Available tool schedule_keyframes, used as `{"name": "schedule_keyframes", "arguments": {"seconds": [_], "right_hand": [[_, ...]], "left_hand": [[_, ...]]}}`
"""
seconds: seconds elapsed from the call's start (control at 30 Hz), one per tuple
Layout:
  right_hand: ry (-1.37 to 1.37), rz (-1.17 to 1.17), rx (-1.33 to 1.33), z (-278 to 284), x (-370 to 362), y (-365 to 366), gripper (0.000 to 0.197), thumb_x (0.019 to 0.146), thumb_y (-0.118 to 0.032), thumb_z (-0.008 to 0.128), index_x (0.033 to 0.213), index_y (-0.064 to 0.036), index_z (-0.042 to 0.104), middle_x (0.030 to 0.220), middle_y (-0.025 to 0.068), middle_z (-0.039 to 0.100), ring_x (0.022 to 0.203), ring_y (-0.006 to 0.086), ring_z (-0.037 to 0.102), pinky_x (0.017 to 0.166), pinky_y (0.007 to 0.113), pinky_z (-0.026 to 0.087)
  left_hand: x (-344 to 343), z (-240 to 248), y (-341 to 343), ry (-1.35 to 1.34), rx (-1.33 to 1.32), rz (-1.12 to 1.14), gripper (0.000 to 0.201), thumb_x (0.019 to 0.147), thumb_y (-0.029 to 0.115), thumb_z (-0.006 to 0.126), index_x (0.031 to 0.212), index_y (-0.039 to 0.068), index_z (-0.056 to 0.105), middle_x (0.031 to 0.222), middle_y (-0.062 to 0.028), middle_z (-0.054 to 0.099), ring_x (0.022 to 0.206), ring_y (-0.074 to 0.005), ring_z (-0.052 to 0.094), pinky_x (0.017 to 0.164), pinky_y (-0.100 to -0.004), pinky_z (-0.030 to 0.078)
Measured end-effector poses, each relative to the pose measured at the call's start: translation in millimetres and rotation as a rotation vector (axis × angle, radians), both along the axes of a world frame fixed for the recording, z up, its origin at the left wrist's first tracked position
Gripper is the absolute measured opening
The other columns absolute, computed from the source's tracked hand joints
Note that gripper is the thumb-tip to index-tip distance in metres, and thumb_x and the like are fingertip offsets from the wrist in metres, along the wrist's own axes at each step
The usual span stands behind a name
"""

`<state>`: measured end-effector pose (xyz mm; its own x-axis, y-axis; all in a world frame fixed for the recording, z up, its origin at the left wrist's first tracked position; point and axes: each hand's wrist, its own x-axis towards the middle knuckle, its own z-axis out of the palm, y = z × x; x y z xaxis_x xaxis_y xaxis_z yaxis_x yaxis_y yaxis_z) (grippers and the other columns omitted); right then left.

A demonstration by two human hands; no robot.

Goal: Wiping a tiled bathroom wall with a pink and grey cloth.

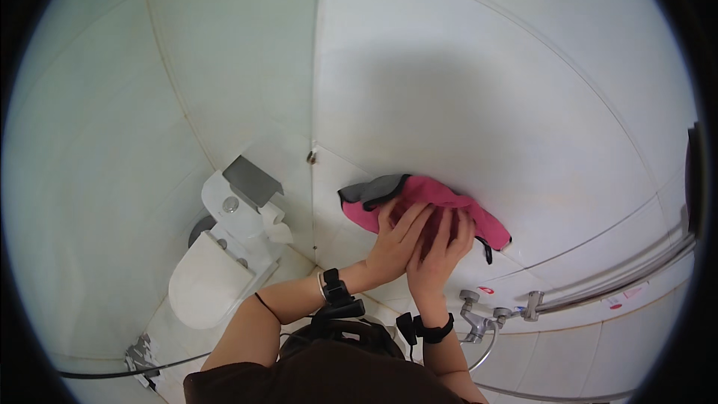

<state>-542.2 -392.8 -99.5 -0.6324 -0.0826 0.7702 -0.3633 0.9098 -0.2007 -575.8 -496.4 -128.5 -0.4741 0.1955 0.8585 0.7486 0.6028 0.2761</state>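
A pink cloth (482, 224) with a grey side and dark edging is bunched up in front of the white tiled wall. A small black loop hangs from its right end. Bent fingers of my left hand (392, 249) grip its middle, with the grey fold just above them. Close beside it, my right hand (435, 263) has its curled fingers in the same cloth. The two hands touch or nearly touch, and folds hide some fingertips. Whether the cloth presses against the wall I cannot tell. Both wrists wear black straps with small devices.
To the left stands a white toilet (209, 280) with its lid down. A grey box (253, 179) and a toilet paper roll (277, 223) are by its tank. At lower right are a metal mixer tap (476, 323) with a hose and a metal rail (613, 277).
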Motion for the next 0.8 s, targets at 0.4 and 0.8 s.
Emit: {"name": "schedule_keyframes", "arguments": {"seconds": [0.4, 0.8], "right_hand": [[-0.209, -0.099, -0.109, -77.5, 22.9, 42.7, 0.072, 0.08, -0.01, 0.065, 0.142, 0.0078, 0.033, 0.141, 0.0334, 0.032, 0.124, 0.0522, 0.037, 0.105, 0.059, 0.03], [-0.005, -0.279, -0.152, -84.2, 36.0, 71.5, 0.074, 0.08, -0.011, 0.064, 0.143, 0.0075, 0.031, 0.146, 0.0339, 0.024, 0.133, 0.0583, 0.024, 0.109, 0.064, 0.024]], "left_hand": [[4.0, -69.2, 25.3, -0.215, -0.19, -0.316, 0.056, 0.078, 0.009, 0.065, 0.131, -0.004, 0.05, 0.133, -0.0187, 0.052, 0.124, -0.0328, 0.051, 0.097, -0.0438, 0.044], [9.6, -60.8, 55.1, -0.231, -0.394, -0.461, 0.06, 0.086, 0.011, 0.061, 0.144, 0.008, 0.045, 0.138, -0.0216, 0.049, 0.126, -0.0396, 0.049, 0.104, -0.0464, 0.039]]}}
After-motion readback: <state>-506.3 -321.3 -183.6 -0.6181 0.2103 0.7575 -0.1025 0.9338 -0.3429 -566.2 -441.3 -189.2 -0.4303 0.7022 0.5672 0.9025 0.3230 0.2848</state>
